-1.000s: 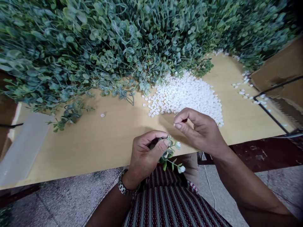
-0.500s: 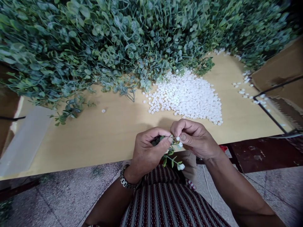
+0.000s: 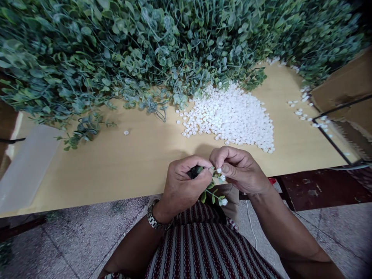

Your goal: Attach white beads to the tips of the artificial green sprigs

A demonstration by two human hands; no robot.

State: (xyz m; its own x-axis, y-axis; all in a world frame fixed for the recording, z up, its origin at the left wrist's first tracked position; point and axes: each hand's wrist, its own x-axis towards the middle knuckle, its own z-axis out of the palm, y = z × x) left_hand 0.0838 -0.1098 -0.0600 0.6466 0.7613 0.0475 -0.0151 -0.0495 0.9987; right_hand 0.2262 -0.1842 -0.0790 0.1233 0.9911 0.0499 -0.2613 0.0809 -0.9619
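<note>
My left hand grips a small green plastic sprig with white buds, held over the table's near edge. My right hand pinches a small white bud against the sprig's tip, fingertips touching those of the left hand. Just beyond the hands, a heap of several white buds lies on the pale wooden table. A large pile of green artificial foliage covers the table's far side.
A lone white bud and a loose green sprig lie left of the heap. A cardboard box with a black wire frame stands at the right, scattered buds beside it. A white sheet rests at the left edge.
My right hand came down from above the heap to the sprig and met the left hand's fingertips, bringing a white bud to the sprig tip. The left hand stayed put.
</note>
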